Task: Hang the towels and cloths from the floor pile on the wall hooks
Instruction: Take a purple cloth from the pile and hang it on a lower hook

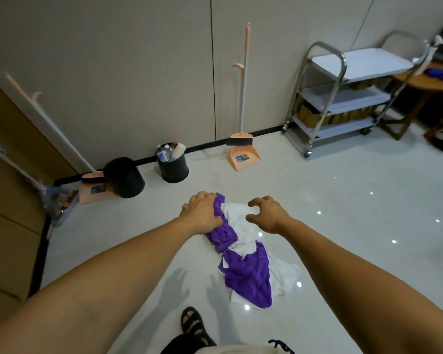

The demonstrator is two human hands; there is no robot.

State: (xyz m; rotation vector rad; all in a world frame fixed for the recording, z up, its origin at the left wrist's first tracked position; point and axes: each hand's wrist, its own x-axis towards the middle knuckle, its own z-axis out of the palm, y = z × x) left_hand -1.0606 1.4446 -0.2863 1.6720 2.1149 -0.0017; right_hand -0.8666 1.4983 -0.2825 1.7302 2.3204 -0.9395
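A pile of purple and white cloths (248, 274) lies on the glossy white floor in front of me. My left hand (202, 212) is closed on a bunched purple cloth (220, 231) at the far end of the pile. My right hand (267, 213) hovers just over a white cloth (234, 218) beside it, fingers curled and apart, holding nothing. No wall hooks show in this view.
Two black bins (124, 178) (173, 163) stand by the wall, one holding bottles. A peach broom and dustpan (242, 152) lean on the wall, with another set (92, 185) at the left. A steel trolley (343, 98) stands at right. My sandalled foot (192, 325) is near the pile.
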